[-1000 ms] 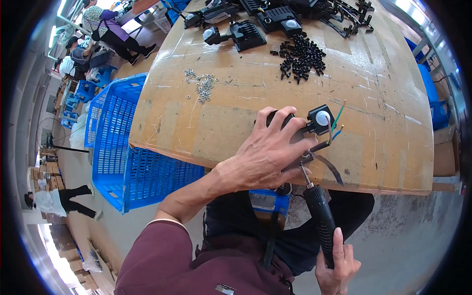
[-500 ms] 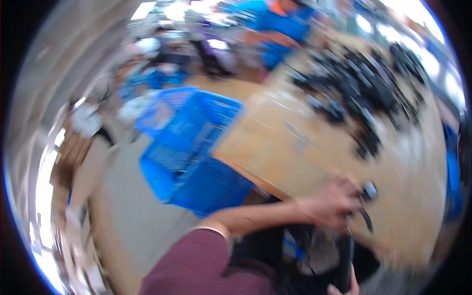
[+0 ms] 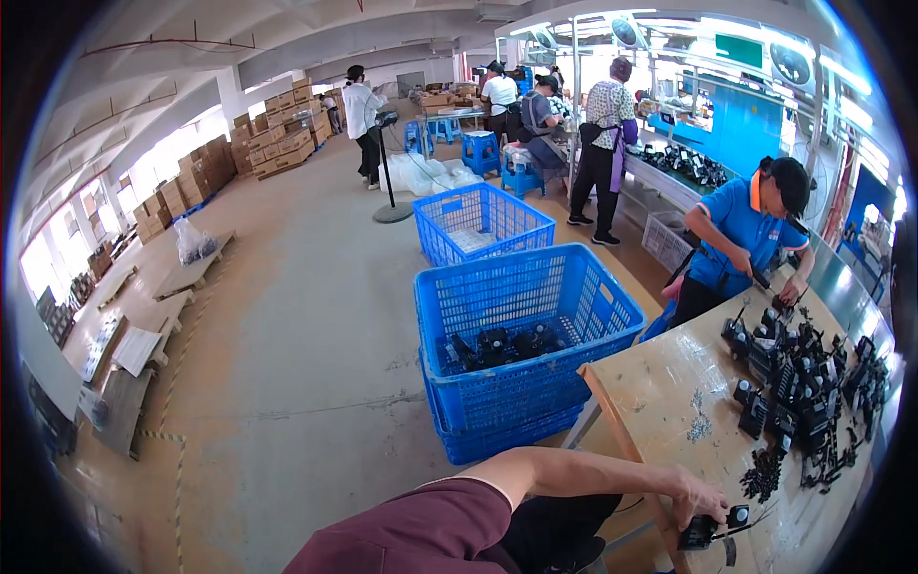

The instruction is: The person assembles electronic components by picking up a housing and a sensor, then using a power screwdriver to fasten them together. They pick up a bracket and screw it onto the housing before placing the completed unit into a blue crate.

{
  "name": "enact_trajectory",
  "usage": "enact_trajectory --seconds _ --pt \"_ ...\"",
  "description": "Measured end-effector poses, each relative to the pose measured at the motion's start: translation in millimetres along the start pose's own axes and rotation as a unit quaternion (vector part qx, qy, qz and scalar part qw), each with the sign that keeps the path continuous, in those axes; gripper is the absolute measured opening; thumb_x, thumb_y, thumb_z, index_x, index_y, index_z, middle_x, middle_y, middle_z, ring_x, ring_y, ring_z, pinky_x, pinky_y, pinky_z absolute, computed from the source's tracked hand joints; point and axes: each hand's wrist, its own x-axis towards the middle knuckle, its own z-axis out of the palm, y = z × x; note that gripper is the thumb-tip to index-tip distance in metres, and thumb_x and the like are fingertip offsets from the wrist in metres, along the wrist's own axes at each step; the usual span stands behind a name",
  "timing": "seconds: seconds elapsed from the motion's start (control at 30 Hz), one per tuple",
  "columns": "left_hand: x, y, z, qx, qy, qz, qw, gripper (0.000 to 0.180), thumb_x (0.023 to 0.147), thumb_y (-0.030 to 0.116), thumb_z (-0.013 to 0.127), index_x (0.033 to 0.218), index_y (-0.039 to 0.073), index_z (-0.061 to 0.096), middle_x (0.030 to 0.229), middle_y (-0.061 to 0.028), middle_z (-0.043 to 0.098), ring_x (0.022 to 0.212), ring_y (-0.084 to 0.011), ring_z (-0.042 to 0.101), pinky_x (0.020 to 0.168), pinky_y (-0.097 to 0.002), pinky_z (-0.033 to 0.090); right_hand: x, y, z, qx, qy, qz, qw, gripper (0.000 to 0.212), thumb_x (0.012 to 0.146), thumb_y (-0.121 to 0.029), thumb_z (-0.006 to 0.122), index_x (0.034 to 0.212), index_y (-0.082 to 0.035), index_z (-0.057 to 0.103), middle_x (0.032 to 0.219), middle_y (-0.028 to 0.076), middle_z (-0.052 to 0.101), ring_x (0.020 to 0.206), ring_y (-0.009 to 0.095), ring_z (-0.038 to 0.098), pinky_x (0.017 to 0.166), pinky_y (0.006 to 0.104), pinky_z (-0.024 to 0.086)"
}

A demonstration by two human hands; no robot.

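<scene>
My left hand [image 3: 700, 497] is at the near end of the wooden worktable [image 3: 645, 383], its fingers closed over a black plastic unit [image 3: 698, 534]. That unit has a small block with a pale round face on one side and a thin wire sticking out. My right hand is out of view. Beyond the left hand lies a small pile of black parts [image 3: 762, 474]. Farther on, a large heap of similar black units [image 3: 803, 383] covers the far right of the table. Loose small screws [image 3: 700, 417] are scattered to the left of that heap.
A stack of blue crates [image 3: 535, 368], the top one holding black units, stands left of the table. Another blue crate [image 3: 483, 220] is behind it. A co-worker in a blue shirt [image 3: 746, 230] works at the table's far end with a tool. A stand fan [image 3: 390, 172] is farther back.
The view has swung up and turned, and the blur is gone. My right hand and the black stick-shaped tool it held have left the picture. My left hand still grips the unit.
</scene>
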Motion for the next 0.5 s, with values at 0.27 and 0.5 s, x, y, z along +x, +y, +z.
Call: enact_trajectory --seconds 0.27,0.5 --pt "-20 44 72 0.125 0.313 -0.091 0.937 0.091 0.069 0.034 0.094 0.144 0.000 0.055 0.137 -0.0234 0.055 0.129 -0.0417 0.052 0.110 -0.0497 0.042 23 31 19 -0.016 -0.017 -0.350 0.936 0.058 0.100 -0.043 0.069 0.138 0.000 0.066 0.128 0.018 0.071 0.098 0.025 0.066 0.085 0.0369 0.054" --pt "-59 67 94 0.145 0.394 -0.107 0.901 0.074 0.087 0.025 0.083 0.149 -0.001 0.051 0.158 -0.0281 0.039 0.141 -0.0428 0.042 0.117 -0.0522 0.033 50 49 20 -0.140 0.157 0.041 0.977 0.049 0.094 -0.034 0.080 0.128 0.000 0.070 0.089 0.007 0.066 0.074 0.018 0.057 0.071 0.0356 0.048"
